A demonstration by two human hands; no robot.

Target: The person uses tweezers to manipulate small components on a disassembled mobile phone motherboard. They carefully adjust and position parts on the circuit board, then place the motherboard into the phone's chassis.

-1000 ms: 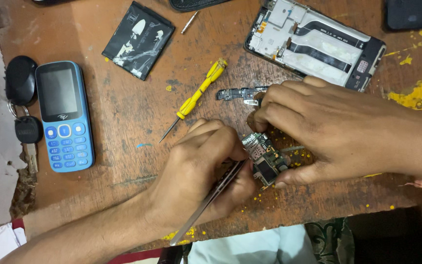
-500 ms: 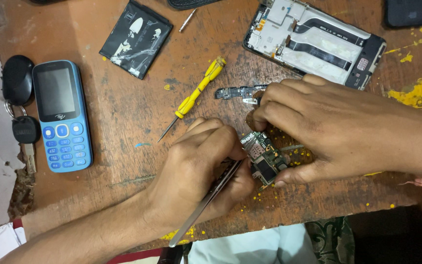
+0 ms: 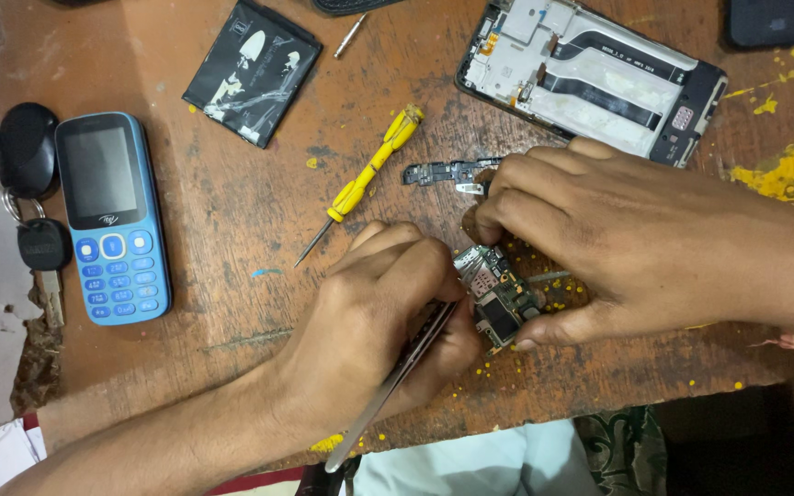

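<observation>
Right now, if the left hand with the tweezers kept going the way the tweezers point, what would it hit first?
The left hand aims its tweezers up and to the right, straight at the small circuit board pinned by the right hand. The board comes first; the tips look already at its edge, though the fingers hide the contact.

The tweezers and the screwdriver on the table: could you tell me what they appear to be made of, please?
The tweezers, held in the left hand, look like bare metal: a thin silvery-grey strip with a dull sheen. The screwdriver seems to have a yellow plastic handle, ribbed and slightly glossy, and a slim grey shaft, probably steel. It lies on the worn wooden table.
</observation>
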